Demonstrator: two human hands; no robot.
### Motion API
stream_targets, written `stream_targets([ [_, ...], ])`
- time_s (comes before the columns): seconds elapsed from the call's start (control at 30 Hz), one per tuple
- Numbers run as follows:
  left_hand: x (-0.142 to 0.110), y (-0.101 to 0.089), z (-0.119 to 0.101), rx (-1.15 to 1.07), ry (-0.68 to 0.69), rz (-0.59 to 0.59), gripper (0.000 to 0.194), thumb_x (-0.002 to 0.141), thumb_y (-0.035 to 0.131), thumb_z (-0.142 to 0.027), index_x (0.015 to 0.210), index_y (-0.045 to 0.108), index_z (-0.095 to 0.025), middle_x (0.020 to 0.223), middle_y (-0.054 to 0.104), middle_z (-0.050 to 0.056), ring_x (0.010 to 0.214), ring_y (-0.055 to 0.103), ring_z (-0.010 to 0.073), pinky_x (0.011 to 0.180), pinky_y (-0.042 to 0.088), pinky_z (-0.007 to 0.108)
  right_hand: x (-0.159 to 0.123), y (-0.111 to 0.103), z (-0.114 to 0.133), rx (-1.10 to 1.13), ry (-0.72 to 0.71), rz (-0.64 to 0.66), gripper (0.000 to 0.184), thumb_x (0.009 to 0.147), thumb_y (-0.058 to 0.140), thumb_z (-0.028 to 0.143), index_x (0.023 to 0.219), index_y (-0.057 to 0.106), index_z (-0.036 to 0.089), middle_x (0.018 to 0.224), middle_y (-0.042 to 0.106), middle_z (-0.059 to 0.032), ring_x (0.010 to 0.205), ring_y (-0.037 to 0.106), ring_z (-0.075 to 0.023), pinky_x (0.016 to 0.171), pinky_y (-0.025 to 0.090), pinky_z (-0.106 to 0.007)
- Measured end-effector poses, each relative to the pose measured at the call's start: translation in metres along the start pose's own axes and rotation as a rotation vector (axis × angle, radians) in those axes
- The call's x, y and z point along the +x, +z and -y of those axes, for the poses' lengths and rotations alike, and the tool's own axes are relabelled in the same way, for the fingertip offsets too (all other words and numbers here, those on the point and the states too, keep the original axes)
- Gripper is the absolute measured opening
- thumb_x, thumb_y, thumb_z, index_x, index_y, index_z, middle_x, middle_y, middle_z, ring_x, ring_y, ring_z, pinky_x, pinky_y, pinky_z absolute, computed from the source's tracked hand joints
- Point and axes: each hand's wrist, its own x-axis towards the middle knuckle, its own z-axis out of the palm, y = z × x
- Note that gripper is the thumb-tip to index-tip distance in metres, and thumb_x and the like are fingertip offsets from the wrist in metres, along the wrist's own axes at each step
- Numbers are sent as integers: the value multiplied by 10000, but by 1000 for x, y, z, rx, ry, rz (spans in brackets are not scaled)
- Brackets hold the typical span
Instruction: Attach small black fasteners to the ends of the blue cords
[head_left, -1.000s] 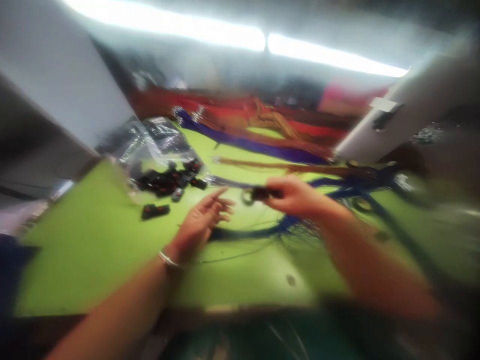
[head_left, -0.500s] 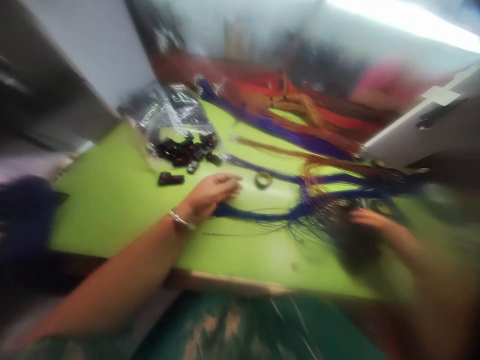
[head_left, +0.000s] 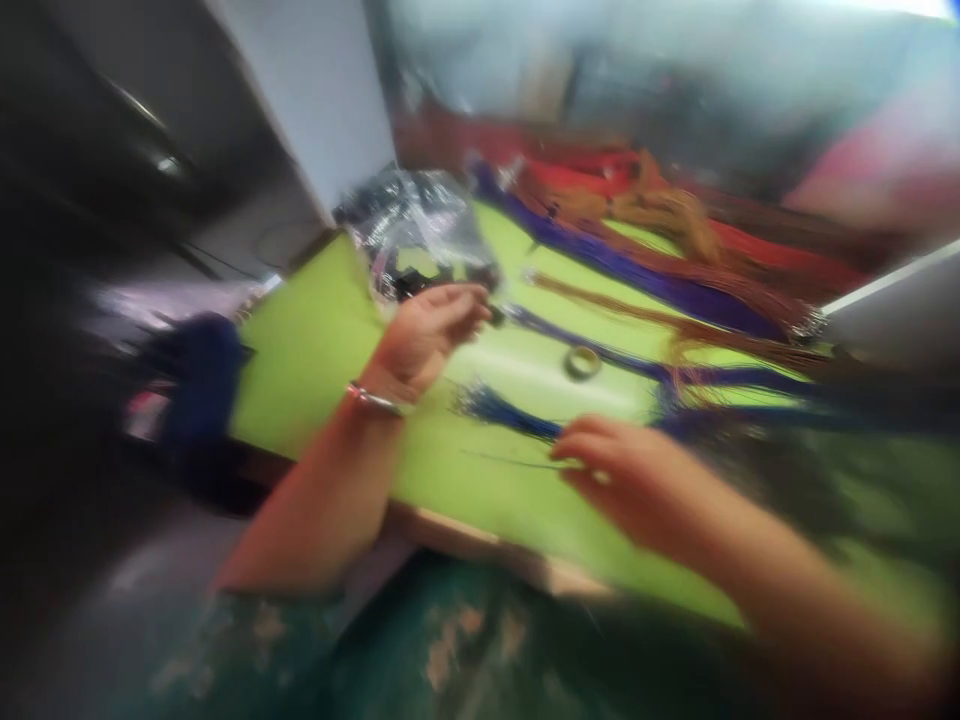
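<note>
My left hand [head_left: 429, 335], with a metal bangle at the wrist, is over the pile of black connectors [head_left: 414, 284] and hides most of them. Its fingers are drawn together; what they hold, if anything, is hidden. My right hand [head_left: 619, 465] is closed over the green table, its fingertips pinching the end of one thin wire [head_left: 510, 460] that runs left. Just beyond these fingers lies a bundle of blue wires [head_left: 517, 413] with metal-tipped ends pointing left. Blur softens both hands.
A roll of tape [head_left: 582, 362] lies between wire bundles. Behind it are a brown wire bundle [head_left: 600, 300], a thick purple bundle [head_left: 600, 255] and orange and red ones. A clear plastic bag [head_left: 431, 210] stands at the back left. The table's front edge [head_left: 480, 540] is near my body.
My left hand has left the blue wire ends and moved up to the connectors. My right hand has come left to the blue bundle. The view has shifted.
</note>
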Motion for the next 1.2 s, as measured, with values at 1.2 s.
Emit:
stream_targets([
  [1.2, -13, 6, 16, 311, -78, 222, 416, 730, 676, -306, 1119, 630, -164, 952, 676, 105, 770, 648, 185, 628, 501, 272, 58, 57, -9, 800, 511, -364, 170, 683, 536, 293, 618, 606, 152, 443, 383, 53, 454, 343, -74, 453, 305, -202],
])
